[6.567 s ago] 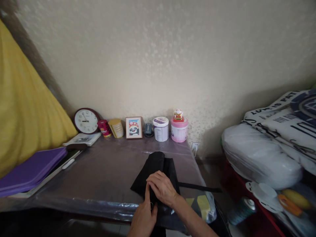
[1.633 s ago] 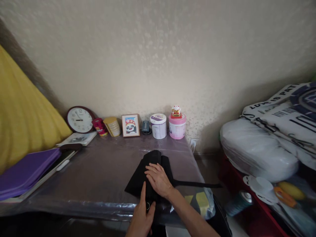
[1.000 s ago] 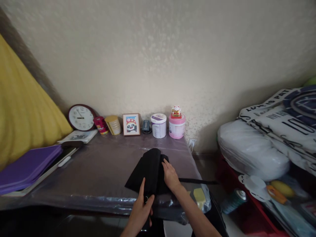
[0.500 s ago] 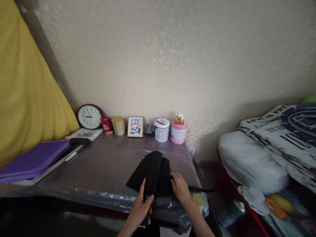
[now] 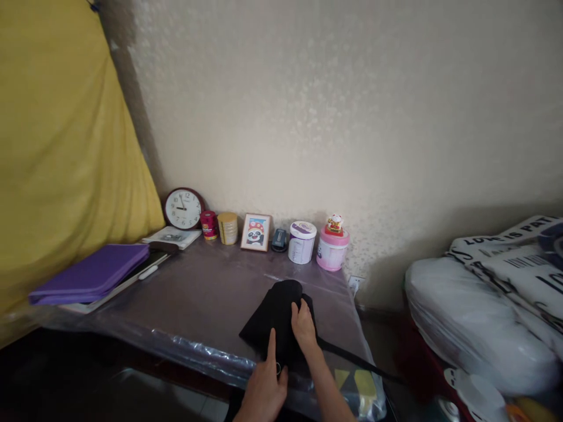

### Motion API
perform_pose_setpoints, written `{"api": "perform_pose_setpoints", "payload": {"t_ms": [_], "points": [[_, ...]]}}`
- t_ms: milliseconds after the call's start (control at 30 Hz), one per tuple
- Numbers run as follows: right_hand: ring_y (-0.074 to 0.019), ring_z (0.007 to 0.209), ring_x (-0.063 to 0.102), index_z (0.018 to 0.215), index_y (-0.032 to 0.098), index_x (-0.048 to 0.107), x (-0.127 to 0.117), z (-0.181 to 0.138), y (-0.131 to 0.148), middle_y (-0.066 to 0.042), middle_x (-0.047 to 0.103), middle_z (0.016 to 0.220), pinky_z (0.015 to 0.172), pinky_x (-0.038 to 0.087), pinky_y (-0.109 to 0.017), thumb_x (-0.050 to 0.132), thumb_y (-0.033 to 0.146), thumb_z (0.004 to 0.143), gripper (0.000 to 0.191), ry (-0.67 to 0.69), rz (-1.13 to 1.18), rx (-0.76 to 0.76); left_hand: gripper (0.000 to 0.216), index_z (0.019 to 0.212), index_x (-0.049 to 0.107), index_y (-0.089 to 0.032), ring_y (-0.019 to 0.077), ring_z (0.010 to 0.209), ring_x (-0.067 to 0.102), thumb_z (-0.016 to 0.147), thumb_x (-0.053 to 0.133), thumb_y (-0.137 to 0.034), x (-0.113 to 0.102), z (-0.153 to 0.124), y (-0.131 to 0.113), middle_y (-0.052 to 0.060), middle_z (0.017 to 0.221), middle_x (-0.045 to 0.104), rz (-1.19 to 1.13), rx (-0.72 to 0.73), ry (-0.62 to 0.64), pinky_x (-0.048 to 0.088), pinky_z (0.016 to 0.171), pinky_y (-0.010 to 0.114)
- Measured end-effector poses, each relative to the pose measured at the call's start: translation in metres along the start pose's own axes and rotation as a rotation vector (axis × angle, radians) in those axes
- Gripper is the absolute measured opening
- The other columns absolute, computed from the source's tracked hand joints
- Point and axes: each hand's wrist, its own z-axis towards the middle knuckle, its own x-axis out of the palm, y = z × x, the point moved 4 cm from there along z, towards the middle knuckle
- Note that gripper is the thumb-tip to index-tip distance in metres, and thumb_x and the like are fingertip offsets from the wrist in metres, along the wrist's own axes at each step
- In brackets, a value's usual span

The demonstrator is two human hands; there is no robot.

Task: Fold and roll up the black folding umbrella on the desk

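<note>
A black umbrella, its canopy folded but loose, lies over the front right of the table. My left hand is closed round its handle end, index finger stretched along the cloth; a small silver ring shows beside the fingers. Against the upper right of the canopy, my right hand bends its fingers over a fold of fabric, with the fingertips partly sunk among the folds. A black strap trails from the umbrella to the right, past the table edge.
Along the wall stand a clock, a panda picture, a purple-lidded tub and a pink tub with a cat figurine. Purple folders lie left. A plastic-wrapped bundle sits right of the plastic-covered table.
My right hand has moved from the canopy's right edge up and inward onto its folds, drawing the right flap in. My left hand keeps its hold. The view has shifted left.
</note>
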Motion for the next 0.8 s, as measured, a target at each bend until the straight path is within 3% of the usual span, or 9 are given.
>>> {"api": "perform_pose_setpoints", "payload": {"t_ms": [167, 400, 533, 667, 800], "points": [[-0.0296, 0.100, 0.056, 0.124, 0.002, 0.038, 0.005, 0.002, 0.011, -0.025, 0.056, 0.108, 0.081, 0.042, -0.040, 0.028, 0.037, 0.086, 0.053, -0.026, -0.073, 0.026, 0.068, 0.136, -0.008, -0.007, 0.0226, 0.080, 0.061, 0.083, 0.033, -0.018, 0.009, 0.000, -0.009, 0.015, 0.088, 0.065, 0.242, -0.004, 0.026, 0.040, 0.068, 0.030], [-0.0333, 0.092, 0.056, 0.131, -0.003, 0.026, 0.003, 0.004, 0.031, -0.028, 0.053, 0.102, 0.074, 0.043, -0.043, 0.040, 0.039, 0.080, 0.067, -0.022, -0.211, 0.093, 0.067, 0.136, -0.005, -0.007, 0.0293, 0.084, 0.061, 0.081, 0.033, -0.010, 0.012, 0.002, -0.026, 0.022, 0.093, 0.063, 0.332, -0.111, 0.131, 0.042, 0.069, 0.039], [-0.0342, 0.091, 0.055, 0.132, -0.001, 0.024, 0.006, 0.003, 0.032, -0.028, 0.052, 0.101, 0.069, 0.044, -0.044, 0.042, 0.038, 0.078, 0.069, -0.050, -0.201, 0.082, 0.067, 0.136, -0.003, -0.006, 0.0275, 0.087, 0.061, 0.080, 0.033, -0.010, 0.007, 0.002, -0.029, 0.023, 0.096, 0.062, 0.326, -0.123, 0.161, 0.042, 0.071, 0.036], [-0.0331, 0.090, 0.055, 0.133, 0.003, 0.023, 0.009, 0.003, 0.029, -0.025, 0.053, 0.099, 0.067, 0.045, -0.043, 0.045, 0.036, 0.076, 0.069, -0.071, -0.207, 0.068, 0.073, 0.136, -0.009, -0.005, 0.0227, 0.081, 0.062, 0.082, 0.038, -0.022, 0.010, 0.002, -0.013, 0.017, 0.089, 0.065, 0.156, -0.048, 0.147, 0.042, 0.069, 0.030], [-0.0314, 0.088, 0.056, 0.133, 0.006, 0.025, 0.009, 0.004, 0.028, -0.023, 0.054, 0.098, 0.066, 0.045, -0.040, 0.047, 0.034, 0.075, 0.068, -0.106, -0.218, 0.054, 0.085, 0.137, -0.005, -0.012, 0.0154, 0.066, 0.060, 0.078, 0.044, -0.049, 0.022, 0.001, 0.011, 0.007, 0.082, 0.065, -0.432, 0.092, 0.064, 0.043, 0.064, 0.024]]}}
